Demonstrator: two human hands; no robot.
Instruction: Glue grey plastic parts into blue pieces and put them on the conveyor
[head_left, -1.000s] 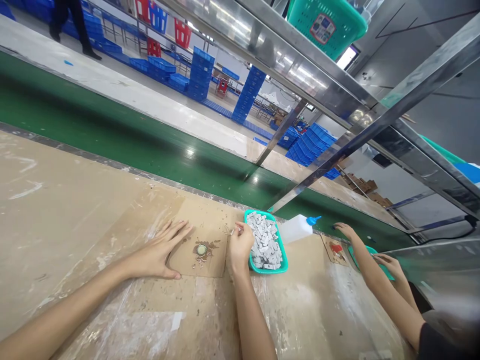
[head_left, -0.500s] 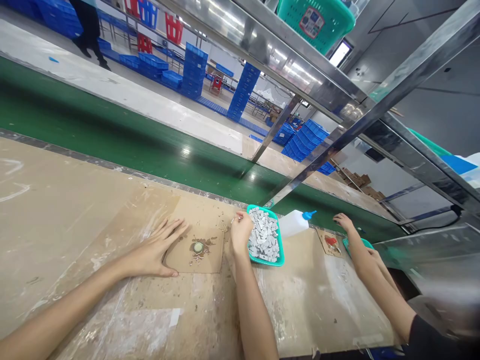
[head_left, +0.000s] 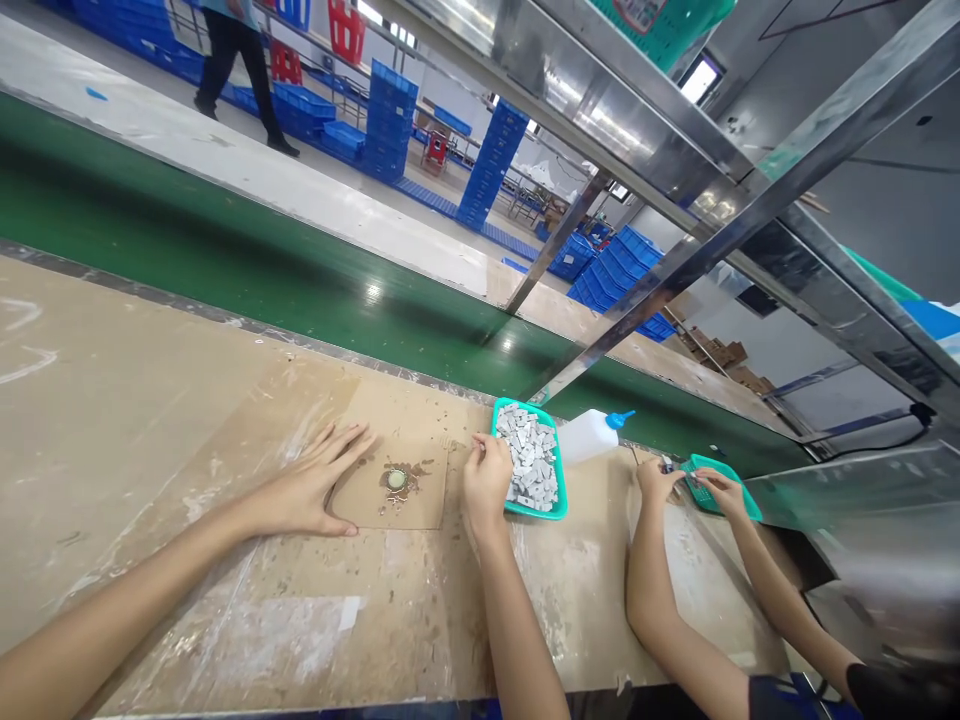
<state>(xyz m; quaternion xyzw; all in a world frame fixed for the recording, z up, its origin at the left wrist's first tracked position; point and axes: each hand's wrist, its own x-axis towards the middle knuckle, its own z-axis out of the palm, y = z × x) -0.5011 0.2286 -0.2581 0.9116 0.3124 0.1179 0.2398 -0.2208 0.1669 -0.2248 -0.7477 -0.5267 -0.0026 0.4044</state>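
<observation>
A round, pale, dark-rimmed disc [head_left: 397,481] lies amid brown stains on a thin tan cardboard sheet [head_left: 420,512], between its left and right edges. The left hand [head_left: 319,484] is spread flat at that sheet's left edge. Beyond the right edge, the right hand [head_left: 487,478] has thumb and fingertips pressed together; whether they pinch anything, I cannot tell. It overlaps the left rim of a turquoise plastic basket [head_left: 561,480] full of grey flat pieces [head_left: 531,455], near the worn brown tabletop's [head_left: 420,620] far edge.

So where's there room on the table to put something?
Two patches of tabletop look mostly bare: a big one between the green strip and the left forearm, and one between the right forearm and the co-worker's arm. It's crowded where the right hand, teal basket and bottle sit close together.
</observation>
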